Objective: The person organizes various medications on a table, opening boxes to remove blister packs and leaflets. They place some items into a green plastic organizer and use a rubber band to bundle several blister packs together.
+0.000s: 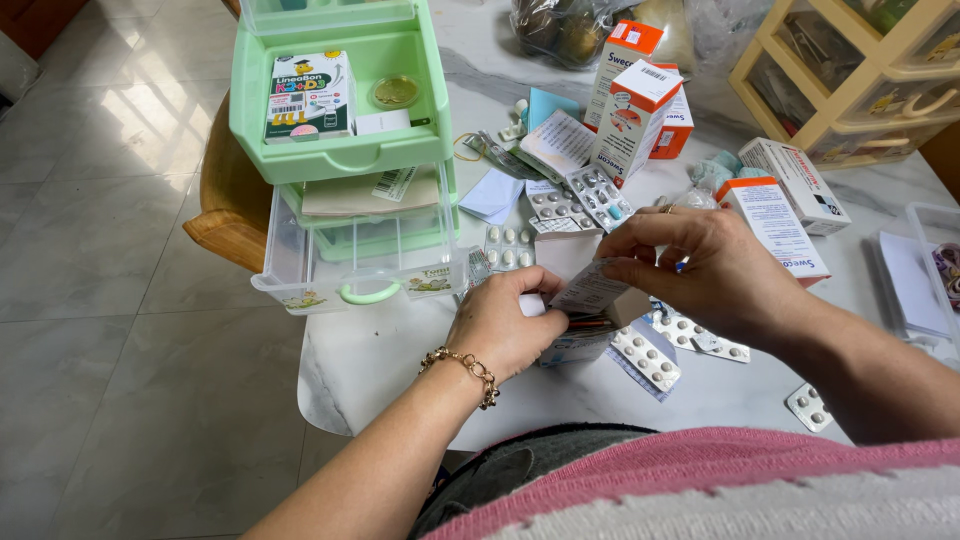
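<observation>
Over the counter, her left hand steadies an open white medicine box while her right hand pinches a folded leaflet at its mouth, beside green drawers holding cartons.

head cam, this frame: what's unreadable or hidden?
- Small white box: mostly covered by the left hand and the folded leaflet.
- Right hand: its grip on the leaflet is visible, the palm side hidden.
- Cream drawer unit: cut off by the top and right edges.
- Clear bag: contents blurred, cut off at the top.
</observation>
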